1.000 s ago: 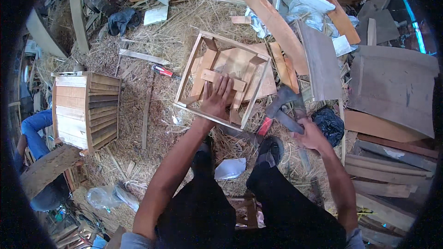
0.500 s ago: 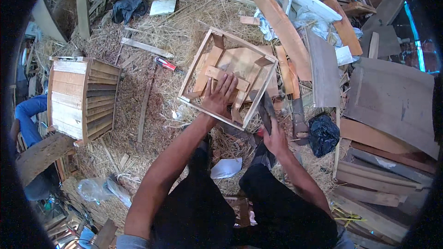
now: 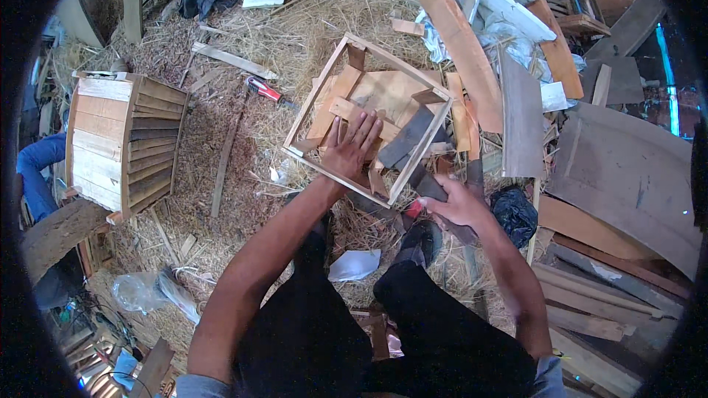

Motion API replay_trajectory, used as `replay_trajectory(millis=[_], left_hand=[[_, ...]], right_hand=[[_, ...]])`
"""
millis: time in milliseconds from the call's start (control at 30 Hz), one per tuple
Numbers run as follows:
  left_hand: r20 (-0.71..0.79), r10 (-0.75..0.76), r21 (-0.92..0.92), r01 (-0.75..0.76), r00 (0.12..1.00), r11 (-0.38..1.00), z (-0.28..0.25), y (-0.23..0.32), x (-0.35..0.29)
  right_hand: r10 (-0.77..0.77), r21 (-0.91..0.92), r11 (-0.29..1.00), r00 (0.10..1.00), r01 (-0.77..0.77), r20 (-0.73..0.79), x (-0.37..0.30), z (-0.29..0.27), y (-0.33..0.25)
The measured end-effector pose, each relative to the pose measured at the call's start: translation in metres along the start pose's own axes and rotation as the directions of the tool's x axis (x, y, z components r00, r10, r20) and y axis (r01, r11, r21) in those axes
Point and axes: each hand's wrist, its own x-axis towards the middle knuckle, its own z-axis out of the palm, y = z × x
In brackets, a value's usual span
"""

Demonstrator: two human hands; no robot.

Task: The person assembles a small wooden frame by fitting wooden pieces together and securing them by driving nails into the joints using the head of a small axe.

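A pale square wooden frame [image 3: 316, 98] with short legs at its corners lies in front of me. My left hand [image 3: 352, 141] reaches into it, fingers stretched out and pressed flat on a short wooden strip [image 3: 387, 131]. Under that strip are wider boards [image 3: 383, 88]. My right hand [image 3: 461, 205], right of the frame's near corner, is closed round the handle of a dark broad-bladed tool [image 3: 414, 136]. Its wide flat end reaches over the inside of the frame, near the strip. Part of the handle is hidden by my fingers. Something small and red [image 3: 414, 208] shows beside my right hand.
A slatted wooden crate [image 3: 103, 144] stands at left, beside a blue-clothed limb [image 3: 38, 169]. A red-handled screwdriver [image 3: 264, 89] lies on the straw-covered ground. Curved planks [image 3: 450, 37], a black plastic bag [image 3: 514, 215] and stacked boards [image 3: 627, 169] lie at right.
The dark tool has swung from beside the frame's right edge to over its inside. My right hand has shifted slightly right and up. My left hand keeps its place on the strip.
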Motion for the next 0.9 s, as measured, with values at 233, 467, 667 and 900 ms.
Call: replay_trajectory(millis=[233,467,667,900], left_hand=[[-0.049,-0.009,0.221,0.020,0.999,0.975,0.004,-0.005,0.000],[0.071,-0.045,-0.070,0.050,0.996,0.996,-0.004,0.000,0.002],[-0.031,-0.029,-0.020,0.028,0.999,0.999,0.010,0.001,0.001],[-0.060,-0.013,0.088,0.018,0.998,0.996,0.016,-0.002,-0.002]], right_hand=[[-0.181,-0.576,0.814,0.975,0.073,-0.131,0.017,-0.007,-0.036],[-0.536,-0.709,0.638,0.835,0.301,-0.127,0.033,-0.009,0.006],[-0.291,-0.448,0.860,0.956,0.246,-0.033,0.038,-0.043,-0.006],[-0.228,-0.709,0.667,0.969,0.230,0.099,0.047,-0.081,-0.039]])
